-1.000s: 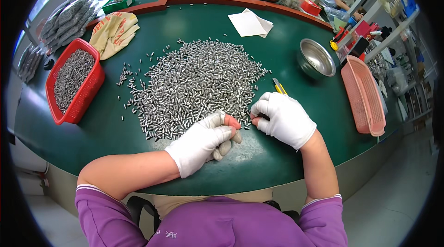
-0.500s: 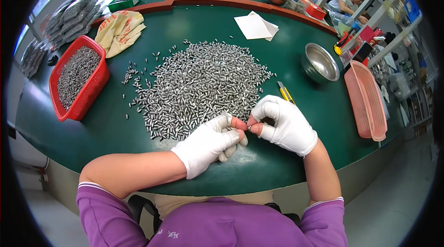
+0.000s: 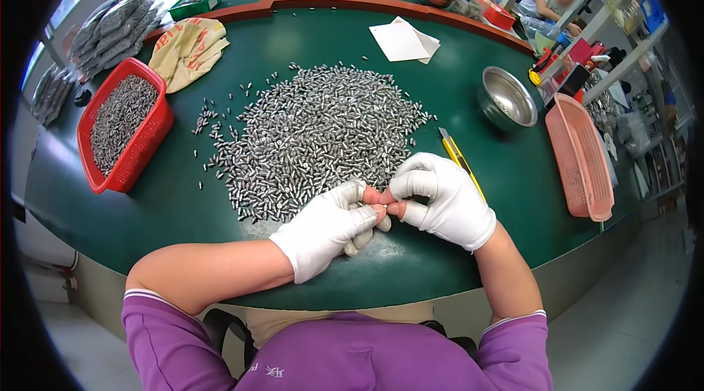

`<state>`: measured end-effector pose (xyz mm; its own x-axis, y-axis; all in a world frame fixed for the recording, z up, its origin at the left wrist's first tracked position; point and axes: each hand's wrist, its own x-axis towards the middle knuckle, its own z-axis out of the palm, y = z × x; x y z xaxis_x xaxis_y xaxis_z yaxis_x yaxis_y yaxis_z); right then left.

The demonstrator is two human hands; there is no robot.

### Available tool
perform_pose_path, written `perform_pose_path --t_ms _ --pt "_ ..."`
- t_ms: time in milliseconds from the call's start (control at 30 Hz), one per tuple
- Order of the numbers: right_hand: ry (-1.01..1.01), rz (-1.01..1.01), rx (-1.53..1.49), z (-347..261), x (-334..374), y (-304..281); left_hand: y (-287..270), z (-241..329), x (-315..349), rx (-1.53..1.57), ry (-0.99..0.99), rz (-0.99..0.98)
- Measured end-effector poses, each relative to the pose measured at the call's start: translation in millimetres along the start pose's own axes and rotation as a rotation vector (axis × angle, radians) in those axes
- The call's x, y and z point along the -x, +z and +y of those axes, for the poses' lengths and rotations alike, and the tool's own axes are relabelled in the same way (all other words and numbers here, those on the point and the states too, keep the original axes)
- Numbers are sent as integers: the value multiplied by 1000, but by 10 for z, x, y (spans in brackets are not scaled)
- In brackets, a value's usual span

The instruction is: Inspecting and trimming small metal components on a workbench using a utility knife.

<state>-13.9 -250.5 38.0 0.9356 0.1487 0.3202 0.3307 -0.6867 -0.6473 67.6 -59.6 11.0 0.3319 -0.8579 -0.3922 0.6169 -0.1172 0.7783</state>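
A broad heap of small shiny metal pieces [image 3: 315,134], short and cylindrical, covers the middle of the green table. At its near edge my two hands meet, both in white gloves with bare thumb and index fingertips. My left hand [image 3: 326,230] is closed in a pinch, fingertips against those of the other hand. My right hand [image 3: 447,204] pinches from the right side. Between the fingertips sits one small metal piece [image 3: 386,206], mostly hidden by them. A yellow utility knife [image 3: 462,164] lies on the table just beyond my right hand.
At the left stands a red plastic basket [image 3: 161,116] filled with similar pieces, beside a beige cloth bag [image 3: 187,50]. A steel bowl [image 3: 510,98] and a pink basket [image 3: 579,156] are on the right. White papers [image 3: 403,41] lie farther back. Another person [image 3: 546,2] sits beyond the shelving.
My right hand has shifted slightly left and its fingertips now press against those of my left hand, covering more of the metal piece. More of the knife shows.
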Motion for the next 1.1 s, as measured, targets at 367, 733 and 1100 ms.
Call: perform_pose_path --t_ms 367,733,1100 --pt "-105 34 78 41 4 -61 -10 -6 6 -49 15 3" --pt "89 -132 265 125 34 -143 -42 -24 -1 44 53 -23" --pt "103 -139 371 102 39 -54 -30 -9 6 22 14 5"
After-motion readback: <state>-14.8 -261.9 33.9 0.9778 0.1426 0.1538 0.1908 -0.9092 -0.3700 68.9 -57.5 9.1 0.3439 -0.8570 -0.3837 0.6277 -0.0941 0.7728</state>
